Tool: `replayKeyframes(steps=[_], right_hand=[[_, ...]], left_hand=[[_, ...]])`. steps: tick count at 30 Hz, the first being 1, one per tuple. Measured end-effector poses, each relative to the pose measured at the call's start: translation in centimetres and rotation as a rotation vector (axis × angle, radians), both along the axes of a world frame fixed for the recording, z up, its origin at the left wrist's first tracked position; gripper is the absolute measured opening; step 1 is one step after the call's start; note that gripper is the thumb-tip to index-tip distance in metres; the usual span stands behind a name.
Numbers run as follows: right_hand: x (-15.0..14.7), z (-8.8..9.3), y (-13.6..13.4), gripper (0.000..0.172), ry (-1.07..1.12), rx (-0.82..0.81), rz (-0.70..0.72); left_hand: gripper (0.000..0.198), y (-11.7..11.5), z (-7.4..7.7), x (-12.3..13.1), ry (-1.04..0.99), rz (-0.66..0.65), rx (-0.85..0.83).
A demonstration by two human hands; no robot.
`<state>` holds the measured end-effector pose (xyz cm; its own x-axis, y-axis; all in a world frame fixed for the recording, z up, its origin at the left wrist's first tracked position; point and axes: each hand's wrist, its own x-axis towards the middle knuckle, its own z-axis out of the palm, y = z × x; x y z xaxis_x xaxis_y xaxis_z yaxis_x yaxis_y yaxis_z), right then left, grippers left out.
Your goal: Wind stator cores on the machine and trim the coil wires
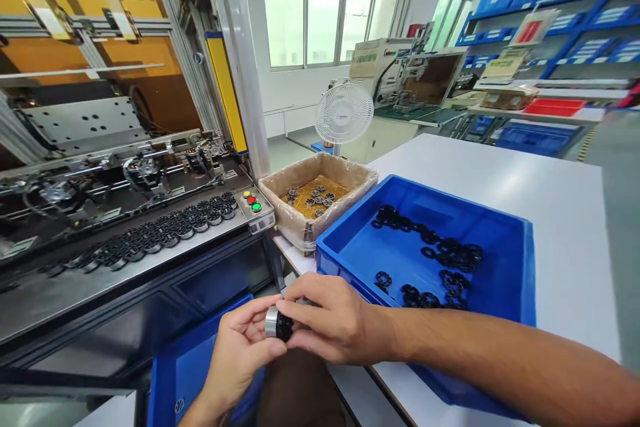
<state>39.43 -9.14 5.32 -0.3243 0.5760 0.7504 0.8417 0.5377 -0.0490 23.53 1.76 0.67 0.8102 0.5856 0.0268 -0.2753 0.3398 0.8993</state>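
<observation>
Between my two hands is a small round part, a silver metal ring with a black slotted piece against its right side. My left hand grips the ring from the left, thumb below and fingers behind. From the right, the fingers of my right hand close on the black piece. Whether the two pieces are fully joined I cannot tell. Just beyond my right hand stands a blue bin with many loose black slotted rings inside.
A lined box with several metal rings stands behind the bin. Rows of black-and-silver parts lie along the machine's front ledge, near a button box. Below left sits another blue bin. A white fan stands farther back.
</observation>
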Motion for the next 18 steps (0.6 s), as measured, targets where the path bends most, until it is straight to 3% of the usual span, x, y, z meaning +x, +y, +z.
replayKeyframes(steps=[8, 10, 14, 15, 16, 18], right_hand=[[0.4, -0.3, 0.3, 0.024, -0.017, 0.006, -0.038], [0.8, -0.5, 0.4, 0.033, 0.082, -0.042, -0.028], [1.4, -0.9, 1.2, 0.087, 0.494, -0.347, -0.150], [1.4, -0.8, 1.4, 0.092, 0.556, -0.457, -0.194], [1.5, -0.5, 1.5, 0.089, 0.583, -0.560, -0.225], [2.4, 0.6, 1.7, 0.064, 0.560, -0.725, -0.249]], left_hand=[[0.046, -1.9, -1.7, 0.3, 0.020, 0.096, -0.033], [0.043, -2.1, -1.8, 0.3, 0.024, 0.073, -0.031], [0.040, -1.8, -1.1, 0.3, 0.005, -0.030, 0.009], [0.039, -1.7, -0.9, 0.3, 0.013, -0.053, 0.028], [0.038, -1.6, -0.7, 0.2, 0.026, -0.076, 0.050], [0.038, -1.5, -0.3, 0.1, 0.047, -0.109, 0.103]])
